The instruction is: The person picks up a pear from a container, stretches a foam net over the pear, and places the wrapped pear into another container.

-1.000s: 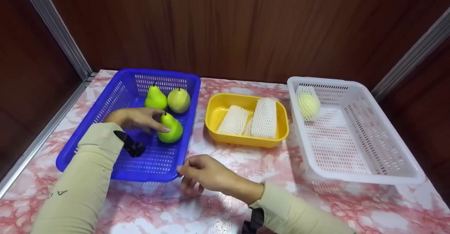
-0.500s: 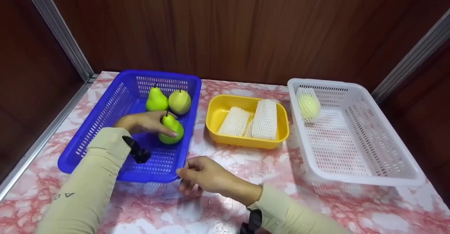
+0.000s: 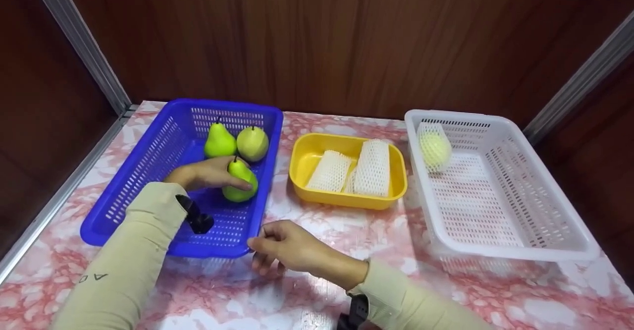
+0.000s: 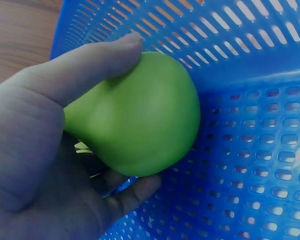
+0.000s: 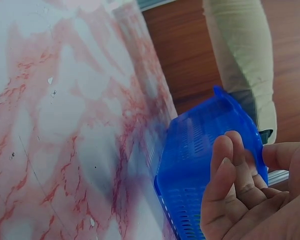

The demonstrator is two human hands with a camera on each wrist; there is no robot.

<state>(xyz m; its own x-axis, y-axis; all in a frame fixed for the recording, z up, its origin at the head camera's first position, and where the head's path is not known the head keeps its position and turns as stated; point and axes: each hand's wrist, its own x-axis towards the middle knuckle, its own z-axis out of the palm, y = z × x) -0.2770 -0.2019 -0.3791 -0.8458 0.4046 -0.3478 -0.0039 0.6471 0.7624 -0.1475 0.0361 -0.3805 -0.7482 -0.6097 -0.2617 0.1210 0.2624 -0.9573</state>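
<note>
In the head view my left hand (image 3: 210, 174) holds a green pear (image 3: 238, 184) low inside the blue basket (image 3: 124, 171). The left wrist view shows my thumb (image 4: 97, 60) over one side of the pear (image 4: 155, 117) and fingers bent along the other. A second green pear (image 3: 219, 141) and a yellower, rounder pear (image 3: 252, 144) sit behind it. My right hand (image 3: 292, 248) is at the basket's near right corner, its thumb tip right at the rim. In the right wrist view the fingers (image 5: 220, 180) are loosely curled, overlapping the blue wall (image 5: 190, 165).
A yellow tub (image 3: 342, 201) holding white foam net sleeves (image 3: 374, 166) stands in mid-table. To the right, a white basket (image 3: 431, 221) has a pale fruit (image 3: 436, 151) in a foam net at its back left corner. A wooden panel (image 3: 317, 42) closes off the back.
My left hand has shifted slightly right and closed further around the near pear, its thumb now across the pear's front. The right hand has stayed at the basket corner.
</note>
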